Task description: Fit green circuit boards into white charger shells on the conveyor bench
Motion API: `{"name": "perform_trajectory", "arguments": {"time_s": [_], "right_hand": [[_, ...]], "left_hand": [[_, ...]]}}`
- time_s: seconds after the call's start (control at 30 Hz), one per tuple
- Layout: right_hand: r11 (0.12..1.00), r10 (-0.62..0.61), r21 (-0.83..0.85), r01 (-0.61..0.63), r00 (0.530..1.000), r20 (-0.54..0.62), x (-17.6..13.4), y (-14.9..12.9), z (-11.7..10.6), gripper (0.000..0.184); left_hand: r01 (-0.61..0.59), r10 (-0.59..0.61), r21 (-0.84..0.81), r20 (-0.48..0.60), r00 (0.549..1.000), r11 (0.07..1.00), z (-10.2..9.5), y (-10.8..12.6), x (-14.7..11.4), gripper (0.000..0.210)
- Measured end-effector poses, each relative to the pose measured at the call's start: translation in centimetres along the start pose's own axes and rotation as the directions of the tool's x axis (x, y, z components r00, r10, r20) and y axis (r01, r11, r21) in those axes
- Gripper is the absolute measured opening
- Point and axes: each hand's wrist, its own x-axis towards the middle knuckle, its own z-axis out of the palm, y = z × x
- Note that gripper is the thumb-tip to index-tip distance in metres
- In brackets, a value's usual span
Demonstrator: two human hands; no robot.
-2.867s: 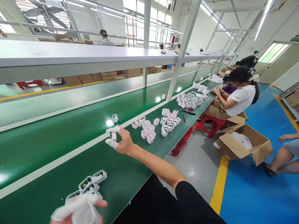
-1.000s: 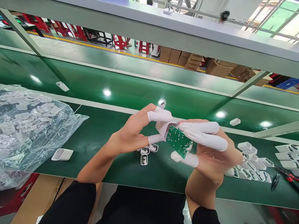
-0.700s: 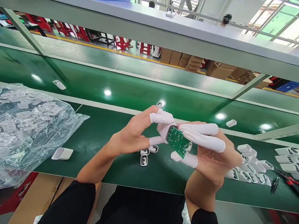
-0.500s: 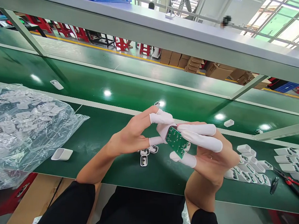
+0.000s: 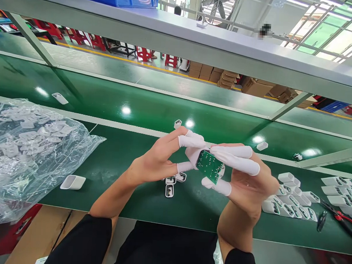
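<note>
Ideally, with your left grip [image 5: 159, 159] pinching the white case [image 5: 191, 154] over the counter [image 5: 190, 214] and right grip [image 5: 251, 177] holding the green board [image 5: 210, 165] at its mouth, align them squarely, though the inside looks hidden.

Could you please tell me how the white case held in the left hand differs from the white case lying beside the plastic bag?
The held case is raised in the left hand; the loose case lies untouched on the green bench. The held case has a circuit board at its open end, gripped by the right hand; none shows at the loose case. Both are white.
</note>
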Motion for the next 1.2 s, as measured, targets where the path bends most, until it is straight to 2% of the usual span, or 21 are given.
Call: {"name": "perform_trajectory", "arguments": {"time_s": [0.3, 0.4, 0.57, 0.67, 0.73, 0.83, 1.0, 1.07, 1.13, 1.2], "right_hand": [[0.999, 0.039, -0.014, -0.039, 0.998, 0.044, -0.5, 0.6, 0.1, 0.057], [0.997, 0.064, -0.048, -0.063, 0.997, 0.04, -0.3, 0.6, 0.4, 0.057], [0.969, 0.057, -0.246, -0.033, 0.994, 0.093, 0.3, 1.0, 0.3, 0.069], [0.961, 0.014, -0.277, 0.013, 0.995, 0.097, 0.4, 1.0, -0.4, 0.075], [0.964, 0.058, -0.267, -0.01, 0.983, 0.173, 0.3, 0.8, -1.0, 0.072], [0.955, 0.162, -0.288, -0.07, 0.937, 0.31, 0.1, 0.5, -1.6, 0.07], [0.949, 0.183, -0.307, -0.078, 0.926, 0.331, 0.1, 0.9, -0.8, 0.065], [0.959, 0.197, -0.26, -0.112, 0.924, 0.329, 0.3, 1.4, -0.4, 0.059], [0.968, 0.227, -0.175, -0.18, 0.925, 0.305, 0.3, 2.1, -0.1, 0.053], [0.963, 0.268, -0.041, -0.266, 0.936, 0.229, 0.2, 3.0, 0.2, 0.049]], "left_hand": [[-0.031, 0.031, 0.003, -0.006, 1.0, 1.0, -0.1, 0.2, 0.4, 0.059], [-0.02, 0.02, -0.056, 0.0, 1.0, 0.998, 0.3, -0.2, 0.1, 0.063], [0.139, -0.164, -0.279, -0.067, 0.984, 0.95, 3.1, -2.1, -1.4, 0.075], [0.243, -0.298, -0.36, -0.105, 0.949, 0.901, 4.6, -2.6, -2.0, 0.072], [0.348, -0.414, -0.399, -0.092, 0.905, 0.848, 4.9, -2.5, -1.9, 0.065], [0.496, -0.569, -0.463, -0.023, 0.822, 0.735, 4.6, -1.9, -1.6, 0.064], [0.583, -0.689, -0.582, 0.054, 0.723, 0.567, 4.2, -1.7, -1.0, 0.055], [0.607, -0.705, -0.586, 0.084, 0.704, 0.537, 4.0, -1.9, -0.9, 0.051], [0.596, -0.672, -0.563, 0.094, 0.735, 0.573, 3.5, -2.1, -0.8, 0.047], [0.528, -0.576, -0.55, 0.1, 0.811, 0.647, 2.9, -2.3, -0.7, 0.043]]}}
